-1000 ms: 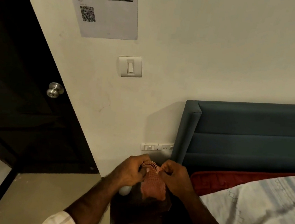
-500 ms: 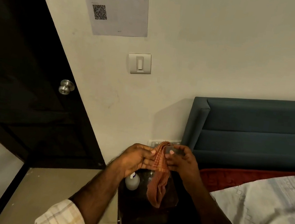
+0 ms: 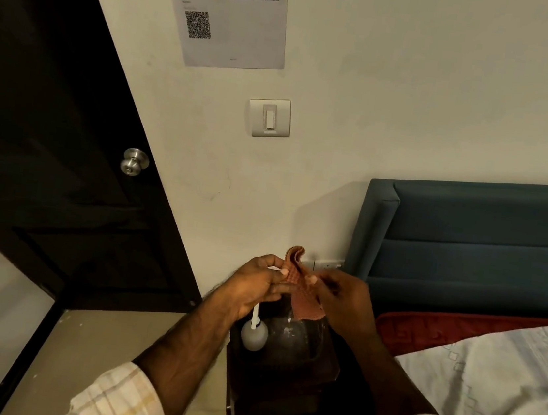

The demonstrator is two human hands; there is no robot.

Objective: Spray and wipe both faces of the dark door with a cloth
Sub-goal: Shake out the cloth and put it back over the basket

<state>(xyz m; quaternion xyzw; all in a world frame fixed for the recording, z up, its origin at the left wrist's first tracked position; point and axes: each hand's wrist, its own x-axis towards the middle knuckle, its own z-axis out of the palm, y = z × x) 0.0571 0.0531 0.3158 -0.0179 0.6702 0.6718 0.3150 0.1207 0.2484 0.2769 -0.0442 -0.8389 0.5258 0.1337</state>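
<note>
I pinch the cloth between both hands, its length hanging down. The bottle stands just below my left hand; the door lies well left.

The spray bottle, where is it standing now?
The spray bottle stands on the left part of the dark nightstand, just under the left hand, beside the bed.

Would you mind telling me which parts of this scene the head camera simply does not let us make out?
- Spray bottle: its nozzle head is hidden behind the left hand.
- Dark door: only one face shows; top and left are cut off by the frame edge.
- Wall notice: print too small to read.
- Cloth: bunched between both hands, the right hand covering part, so its full size is unclear.
</note>
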